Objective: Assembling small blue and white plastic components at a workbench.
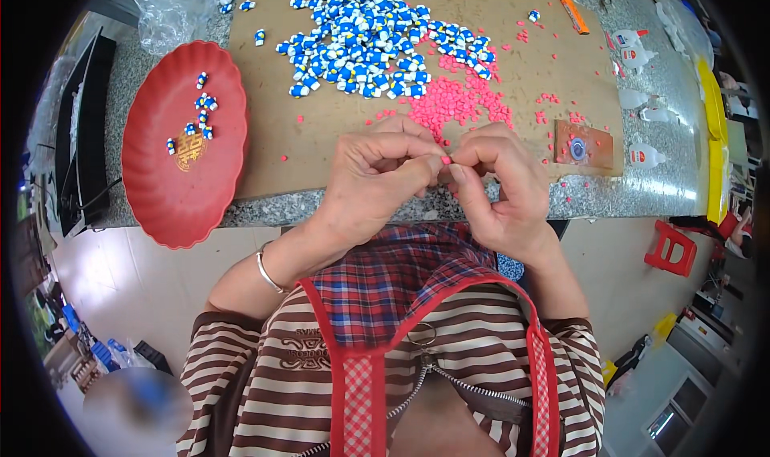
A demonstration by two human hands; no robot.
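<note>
My left hand [375, 176] and my right hand [496, 186] meet fingertip to fingertip over the near edge of the brown mat [273, 144]. Between the fingertips sits a tiny pink piece [446, 160]; both hands pinch at it. Just beyond the hands lies a heap of small pink pieces [457, 100]. Farther back is a large pile of small blue, white and yellow pieces [369, 36]. A silver bangle [267, 272] circles my left wrist.
A red scalloped tray [180, 176] with several blue pieces overhangs the counter's left edge. A small brown block [584, 144] lies right of the hands, white glue bottles [638, 52] beyond it, an orange lighter [573, 14] at the back. A red stool [672, 247] stands on the floor.
</note>
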